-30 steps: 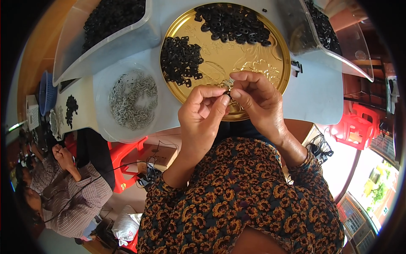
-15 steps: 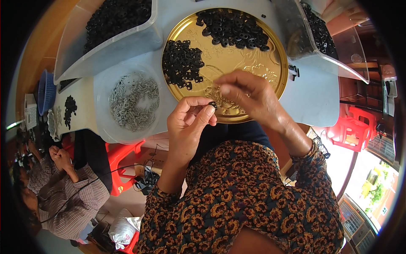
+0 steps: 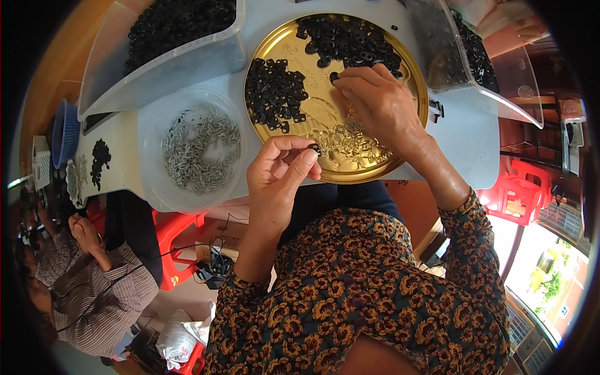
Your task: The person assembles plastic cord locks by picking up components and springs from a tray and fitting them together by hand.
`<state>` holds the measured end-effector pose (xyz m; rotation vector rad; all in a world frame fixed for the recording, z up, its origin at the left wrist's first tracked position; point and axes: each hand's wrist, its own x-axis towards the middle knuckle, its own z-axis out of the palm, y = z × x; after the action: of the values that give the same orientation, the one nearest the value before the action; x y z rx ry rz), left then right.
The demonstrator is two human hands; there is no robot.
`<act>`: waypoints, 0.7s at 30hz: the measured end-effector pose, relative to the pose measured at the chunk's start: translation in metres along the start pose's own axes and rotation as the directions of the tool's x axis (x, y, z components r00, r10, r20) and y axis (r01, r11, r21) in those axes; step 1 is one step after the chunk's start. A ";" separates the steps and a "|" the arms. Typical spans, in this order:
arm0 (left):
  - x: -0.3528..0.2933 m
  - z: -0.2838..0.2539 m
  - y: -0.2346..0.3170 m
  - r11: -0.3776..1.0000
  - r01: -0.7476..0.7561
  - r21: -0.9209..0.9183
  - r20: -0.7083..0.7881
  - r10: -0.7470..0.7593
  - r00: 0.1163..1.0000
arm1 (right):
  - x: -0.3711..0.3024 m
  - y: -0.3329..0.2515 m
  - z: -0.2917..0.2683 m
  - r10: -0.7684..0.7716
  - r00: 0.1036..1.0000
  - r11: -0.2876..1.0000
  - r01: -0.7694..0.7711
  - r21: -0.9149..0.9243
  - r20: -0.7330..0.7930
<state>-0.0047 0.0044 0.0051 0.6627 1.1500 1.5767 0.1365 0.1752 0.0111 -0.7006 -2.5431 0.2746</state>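
Observation:
Between thumb and forefinger, my left hand [image 3: 281,172] pinches a small black plastic piece [image 3: 314,148] just over the near edge of the round gold tray [image 3: 255,128]. My right hand [image 3: 384,106] is over the right half of the tray, its fingertips closed at a black oval piece [image 3: 334,77]. Beyond it lies a heap of black oval pieces [image 3: 359,44] with holes. Small squarish black pieces [image 3: 275,94] are heaped on the tray's left side. Small gold-coloured parts [image 3: 353,140] lie near the front, partly covered by my right hand.
Left of the tray stands a clear round tub [image 3: 150,181] of small silvery pins [image 3: 199,175]. Clear bins of black pieces stand at back left [image 3: 187,56] and back right [image 3: 462,69]. A seated person [image 3: 106,281] is at the left, near a red stool [image 3: 175,244].
My right hand has moved away from my left hand, across the tray to the oval heap, and its fingertips are now at an oval piece. My left hand keeps its pinch.

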 end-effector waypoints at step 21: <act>0.013 0.013 -0.002 0.991 -0.075 -0.111 -0.050 0.070 0.996 | 0.010 -0.001 0.015 0.372 0.914 0.739 -0.399 0.543 0.165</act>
<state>0.0028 0.0209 0.0069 0.6018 1.0719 1.7137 0.1214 0.1791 0.0026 -0.9675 -2.1405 1.1512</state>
